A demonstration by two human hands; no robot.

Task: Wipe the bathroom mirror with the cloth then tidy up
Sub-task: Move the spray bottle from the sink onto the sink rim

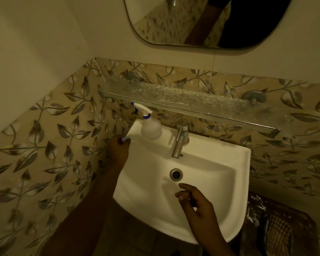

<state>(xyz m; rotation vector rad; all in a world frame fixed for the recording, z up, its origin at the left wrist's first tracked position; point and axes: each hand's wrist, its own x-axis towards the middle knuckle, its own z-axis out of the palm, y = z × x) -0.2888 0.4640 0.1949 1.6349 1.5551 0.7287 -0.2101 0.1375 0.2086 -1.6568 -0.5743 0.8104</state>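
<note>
The mirror (211,21) hangs at the top of the view, its lower edge above a tiled wall. A white spray bottle (151,128) with a blue-trimmed nozzle stands on the back left rim of the white sink (238,163). My left hand (118,148) rests at the sink's left rear corner, just left of the bottle, fingers pinched on a small pale blue thing (125,139) that I cannot identify. My right hand (194,202) hovers over the front of the basin, fingers loosely curled and holding nothing. A checked cloth (277,235) lies at the lower right.
A dusty glass shelf (183,100) juts from the leaf-patterned tiles above the sink. A metal tap (181,141) stands at the sink's back, with the drain (176,174) below it. The checked cloth sits on a dark paint-spattered object (262,206) right of the sink.
</note>
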